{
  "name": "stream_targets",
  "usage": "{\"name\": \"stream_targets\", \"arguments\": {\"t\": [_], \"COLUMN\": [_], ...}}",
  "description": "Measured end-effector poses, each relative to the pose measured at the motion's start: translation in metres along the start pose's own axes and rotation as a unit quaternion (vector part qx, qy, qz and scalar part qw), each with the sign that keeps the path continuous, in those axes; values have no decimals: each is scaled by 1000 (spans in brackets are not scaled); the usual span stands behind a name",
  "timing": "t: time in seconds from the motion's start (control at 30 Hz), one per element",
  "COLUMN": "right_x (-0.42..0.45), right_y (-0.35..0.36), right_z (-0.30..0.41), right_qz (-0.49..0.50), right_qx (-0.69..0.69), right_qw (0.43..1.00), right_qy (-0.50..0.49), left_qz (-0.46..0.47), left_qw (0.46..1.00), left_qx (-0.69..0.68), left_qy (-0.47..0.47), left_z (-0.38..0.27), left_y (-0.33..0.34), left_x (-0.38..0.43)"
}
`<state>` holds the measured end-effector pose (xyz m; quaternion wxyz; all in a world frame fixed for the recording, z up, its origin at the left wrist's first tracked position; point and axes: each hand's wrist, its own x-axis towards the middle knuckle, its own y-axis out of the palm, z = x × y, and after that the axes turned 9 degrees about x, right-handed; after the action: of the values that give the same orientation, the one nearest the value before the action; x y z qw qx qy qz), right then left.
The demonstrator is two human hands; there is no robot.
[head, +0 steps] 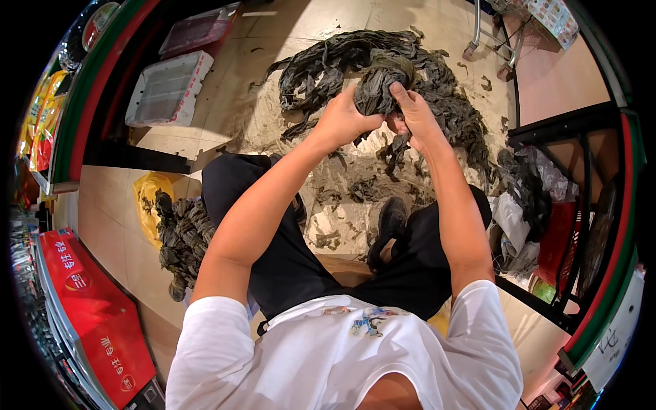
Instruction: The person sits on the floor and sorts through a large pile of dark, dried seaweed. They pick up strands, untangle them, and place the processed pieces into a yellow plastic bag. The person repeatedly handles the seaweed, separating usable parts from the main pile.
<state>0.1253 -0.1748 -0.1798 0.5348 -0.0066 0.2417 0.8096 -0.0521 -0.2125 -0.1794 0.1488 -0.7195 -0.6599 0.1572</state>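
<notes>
My left hand (344, 120) and my right hand (417, 117) grip a folded bundle of dark dried kelp (380, 92) from its two sides, above the floor. My right thumb presses on its near face; some of my fingertips are hidden behind it. A short strand (394, 154) hangs below my right hand. Behind and to the right of the bundle, a large loose heap of the same dried kelp (461, 115) curves over the floor. Scraps (364, 188) lie between my feet. Several knotted kelp bundles (185, 230) are piled beside my left leg.
A yellow plastic bag (154, 200) lies by the piled bundles. At the left stand a white foam box (166, 89) and a red carton (95, 312). Plastic bags (517, 220) and a red basket (558, 241) sit under the right-hand shelf. A wheeled metal cart (499, 46) stands at upper right.
</notes>
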Motion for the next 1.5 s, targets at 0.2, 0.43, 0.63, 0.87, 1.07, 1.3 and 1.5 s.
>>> {"name": "stream_targets", "arguments": {"t": [0.2, 0.43, 0.63, 0.87, 1.07, 1.3, 1.5], "right_x": [-2, 7, 7, 12, 6, 26, 22], "right_y": [2, 25, 26, 13, 39, -4, -26], "right_z": [-3, -35, -28, -32, -32, -36, -25], "right_qz": [-19, -27, -93, -14, -97, -149, 80], "right_qx": [-96, -20, -293, -215, -48, -49, 0], "right_qw": [995, 998, 948, 973, 994, 988, 996], "right_qy": [12, -46, -81, -79, 6, -10, -26], "left_qz": [-32, -134, -141, -139, -218, -84, 231], "left_qw": [972, 895, 890, 902, 816, 945, 905], "left_qx": [232, 415, 424, 403, 502, 290, -346], "left_qy": [-22, 91, 85, 73, 185, 123, -86], "left_z": [-9, 10, 12, 7, 19, 19, 4], "left_y": [-7, -5, 1, -8, 6, 11, -25], "left_x": [4, 13, 17, 18, 17, 12, 4]}}
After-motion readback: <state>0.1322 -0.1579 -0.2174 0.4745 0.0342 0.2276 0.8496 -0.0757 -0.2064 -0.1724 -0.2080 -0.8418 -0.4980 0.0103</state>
